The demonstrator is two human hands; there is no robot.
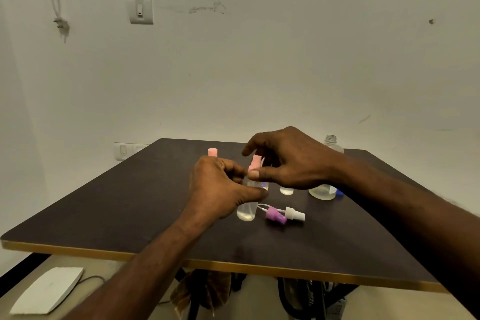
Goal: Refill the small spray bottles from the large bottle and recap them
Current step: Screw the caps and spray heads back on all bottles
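My left hand [220,189] grips a small clear spray bottle [248,209] standing on the dark table [130,202]. My right hand [288,161] pinches the pink spray head [255,162] sitting on that bottle's neck. A purple spray head [275,215] and a white spray head [294,214] with dip tubes lie loose just right of the bottle. Another small bottle [286,191] stands behind, mostly hidden by my right hand. The large clear bottle [324,189], uncapped, stands at the back right with a little liquid. A pink cap [213,152] stands further back.
A small blue object [339,192] lies by the large bottle's base. The table's gold-edged front rim [233,267] runs across near me. A white flat object [49,289] with a cable lies on the floor at lower left. A wall stands right behind the table.
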